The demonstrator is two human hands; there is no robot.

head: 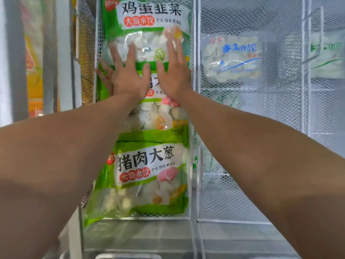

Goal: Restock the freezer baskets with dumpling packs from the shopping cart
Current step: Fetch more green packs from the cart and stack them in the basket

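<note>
Three green-and-white dumpling packs lie in a row in a white wire freezer basket (194, 85). The far pack (149, 17) shows an egg-and-chive label. The middle pack (156, 116) lies under both hands. The near pack (147, 176) reaches the basket's front edge. My left hand (127, 75) presses flat on the middle pack's top edge, fingers straight and spread. My right hand (173, 71) presses beside it, fingers straight, tips over the far pack's lower edge. Neither hand grips anything.
To the right stands another white mesh basket (304, 116) with a pale dumpling bag with blue lettering (233, 58) and a green-lettered bag (326, 57) further right. Yellow and orange packaging (33, 71) shows at the left behind a freezer frame.
</note>
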